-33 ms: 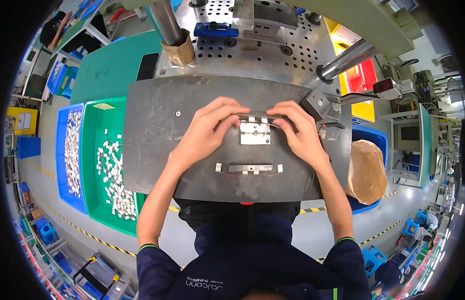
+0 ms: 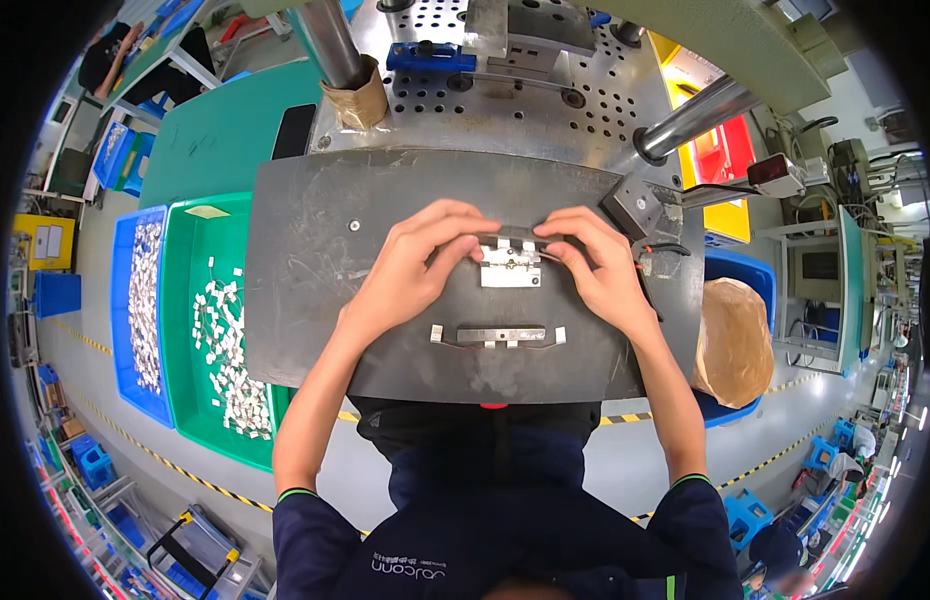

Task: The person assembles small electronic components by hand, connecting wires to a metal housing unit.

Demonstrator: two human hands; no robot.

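Note:
My left hand and my right hand face each other over the dark work plate. Between them they pinch the two ends of a narrow grey bar with a wire harness, whose white connectors show along its near side. The fingertips cover the bar's ends. Right under it sits a small silvery metal fixture; whether the connectors touch it I cannot tell. Nearer to me lies a similar metal bar, with thin wires and white end connectors beside it.
A green bin and a blue bin with many small white connectors stand at the left. Behind the plate rises a press with steel columns. A black block stands right of my hands; a paper-lined blue bin lies further right.
The bar with its white connectors has shifted very slightly toward me, lower over the fixture. Both hands keep their pinch; the other bar lies still.

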